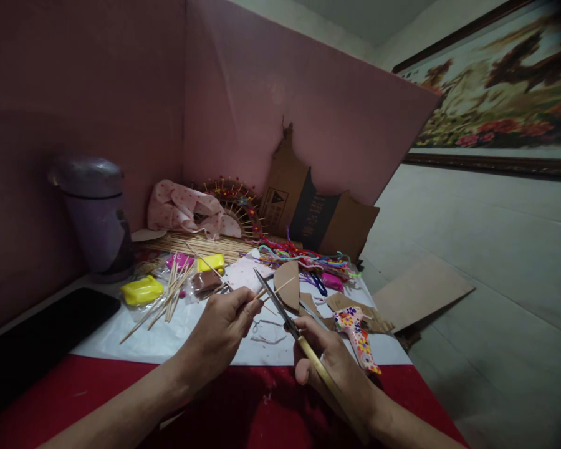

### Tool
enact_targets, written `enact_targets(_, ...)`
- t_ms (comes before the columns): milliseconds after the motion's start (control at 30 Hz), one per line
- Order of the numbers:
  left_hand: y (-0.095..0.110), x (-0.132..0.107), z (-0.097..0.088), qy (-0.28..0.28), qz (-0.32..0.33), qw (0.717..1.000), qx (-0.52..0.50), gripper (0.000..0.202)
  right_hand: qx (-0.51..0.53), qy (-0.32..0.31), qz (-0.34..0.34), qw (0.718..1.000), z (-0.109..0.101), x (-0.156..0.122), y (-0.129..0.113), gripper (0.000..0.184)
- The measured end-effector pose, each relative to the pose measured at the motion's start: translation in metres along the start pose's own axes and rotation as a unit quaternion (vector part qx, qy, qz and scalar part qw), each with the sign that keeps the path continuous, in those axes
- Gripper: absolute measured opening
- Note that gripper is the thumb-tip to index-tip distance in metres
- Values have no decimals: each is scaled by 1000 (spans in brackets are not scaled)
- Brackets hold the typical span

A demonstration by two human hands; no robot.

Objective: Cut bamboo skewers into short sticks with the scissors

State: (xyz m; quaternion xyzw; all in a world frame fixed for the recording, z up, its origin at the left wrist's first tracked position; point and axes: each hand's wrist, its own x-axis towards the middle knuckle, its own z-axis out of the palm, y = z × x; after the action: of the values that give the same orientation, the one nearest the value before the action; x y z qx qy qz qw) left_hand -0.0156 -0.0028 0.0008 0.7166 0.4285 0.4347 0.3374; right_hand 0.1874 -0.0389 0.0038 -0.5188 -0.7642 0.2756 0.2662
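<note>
My left hand (231,321) pinches thin bamboo sticks (285,284) whose ends stick out to the right of its fingertips. My right hand (327,355) grips a pair of scissors (283,315) with yellowish handles. The scissor blades point up and to the left, crossing the sticks close to my left fingers; I cannot tell whether they touch the wood. Just behind the blades lies a rounded piece of cardboard (287,284). Beside my right hand rests a flower-patterned glue gun (359,337).
Yellow clay packs (143,290), a brown clay pack (206,282) and loose sticks (171,296) lie on the left. Farther back are colourful pipe cleaners (299,251), spotted pink cloth (182,209) and torn cardboard (315,199). A purple tumbler (96,218) stands near a black flat object (70,324).
</note>
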Motion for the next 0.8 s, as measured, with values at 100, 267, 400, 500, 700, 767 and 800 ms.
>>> enact_targets(100,1,0,0,3,6,1000,4,34,-12,7,-6,1000,3,1,2,48)
enact_targets(267,0,0,2,13,12,1000,-6,34,-23,28,-10,999,7,0,3,39)
enact_targets(400,0,-2,2,14,5,1000,-9,34,-26,34,-12,999,10,-1,6,40)
enact_targets(500,1,-4,2,14,1,1000,-6,33,-22,33,-26,999,11,-1,8,42)
enact_targets(700,5,-4,2,14,3,1000,-14,33,-4,29,-40,999,13,0,9,40)
enact_targets(767,5,-4,2,15,1,1000,-17,33,-2,31,-41,999,14,-1,10,38)
enact_targets(800,5,-3,2,14,-1,1000,-18,32,-5,34,-40,999,14,-1,11,36)
